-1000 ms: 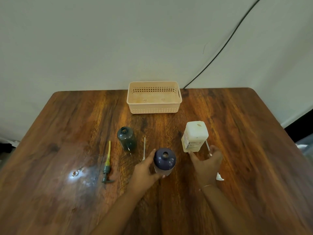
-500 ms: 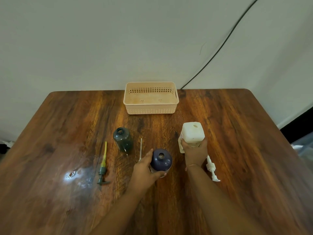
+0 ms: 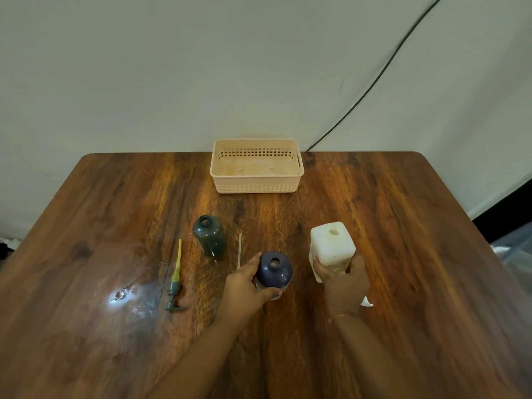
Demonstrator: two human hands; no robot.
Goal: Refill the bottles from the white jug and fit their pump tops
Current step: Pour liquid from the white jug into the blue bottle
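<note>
A dark purple bottle point(image 3: 275, 269) stands open-necked at the table's middle, and my left hand point(image 3: 244, 286) grips its left side. My right hand point(image 3: 342, 283) is wrapped around the white jug point(image 3: 332, 244), which looks raised slightly off the table and has an open hole on top. A dark green bottle point(image 3: 208, 234) stands uncapped to the left. Beside it lies a green pump top with a yellow tube point(image 3: 175, 279). A thin clear tube point(image 3: 239, 250) lies between the two bottles. A white pump top point(image 3: 367, 303) is mostly hidden behind my right wrist.
A peach plastic basket point(image 3: 256, 188) sits at the far middle of the wooden table point(image 3: 417, 226), against the wall. A black cable point(image 3: 374, 84) runs down the wall. There is a shiny wet patch point(image 3: 123, 296) on the table's left.
My right hand moved from the white pump top to the jug, closed around it and began lifting it. My left hand stayed on the purple bottle.
</note>
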